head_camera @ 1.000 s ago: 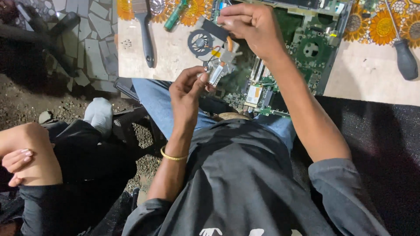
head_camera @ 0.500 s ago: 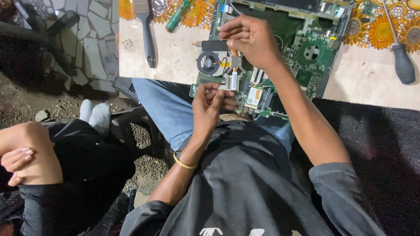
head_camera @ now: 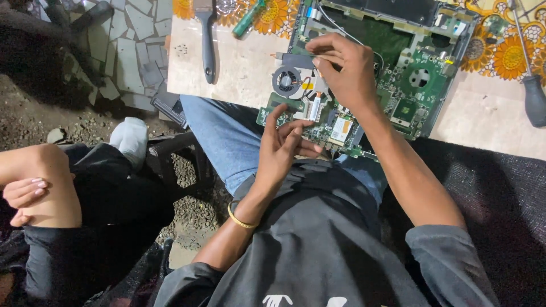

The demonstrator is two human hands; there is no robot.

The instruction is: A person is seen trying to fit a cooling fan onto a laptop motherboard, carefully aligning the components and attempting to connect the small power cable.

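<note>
A green laptop motherboard [head_camera: 418, 85] lies on the table in front of me, its near edge over my lap. On its left side sits a black cooling fan with a copper heat pipe [head_camera: 287, 82]. My right hand [head_camera: 347, 71] rests on the board, its fingertips pinched on the metal part of this fan assembly just right of the fan. My left hand [head_camera: 287, 145] hovers at the board's near edge with its fingers spread and nothing in it; a gold bangle is on its wrist.
A black-handled brush [head_camera: 207, 42] and a green tool [head_camera: 248, 19] lie on the table at the left. A screwdriver [head_camera: 533, 96] lies at the right on the flowered cloth [head_camera: 509, 57]. Another person's knee and hand [head_camera: 25, 190] are at the far left.
The fan assembly, held up in my left hand a second ago, now lies on the board. My left hand has let go and dropped back; my right hand has moved down onto the assembly.
</note>
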